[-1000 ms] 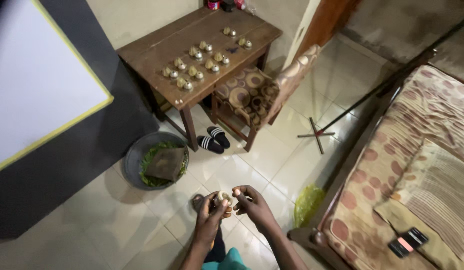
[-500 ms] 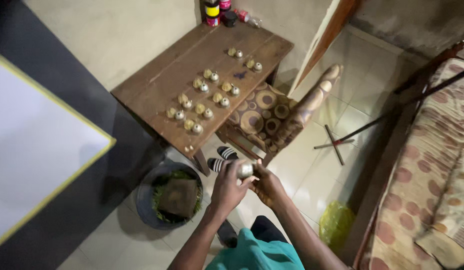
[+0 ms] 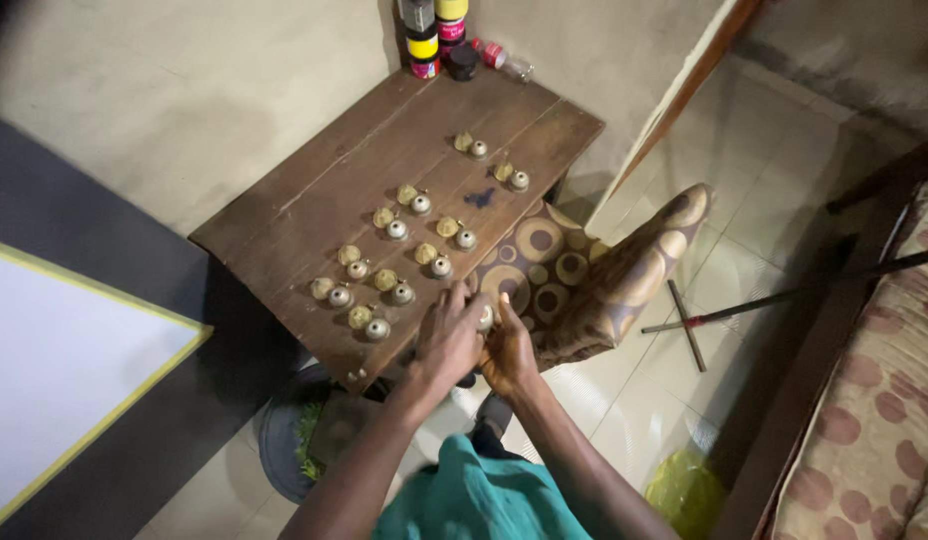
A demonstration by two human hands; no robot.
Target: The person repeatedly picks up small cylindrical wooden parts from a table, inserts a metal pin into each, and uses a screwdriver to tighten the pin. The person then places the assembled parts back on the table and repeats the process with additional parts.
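My left hand (image 3: 448, 335) and my right hand (image 3: 508, 350) are pressed together around a small round metallic piece (image 3: 485, 318), right at the near edge of a brown wooden table (image 3: 304, 215). Which hand carries its weight I cannot tell. On the table lie several pairs of small items in rows: pale yellowish lumps (image 3: 383, 217) each beside a silver cap-like piece (image 3: 397, 230). The nearest pair (image 3: 441, 266) sits just beyond my fingertips.
A chair with circle-patterned upholstery (image 3: 594, 280) stands tucked against the table's right side. Jars and a bottle (image 3: 434, 35) stand at the table's far end. A dark basin with greens (image 3: 294, 440) sits on the tiled floor. A yellow bag (image 3: 684, 490) and patterned bed (image 3: 874, 450) lie to the right.
I have moved toward the table; my hands, still holding the small piece between them, rose from over the floor to the table's near edge.
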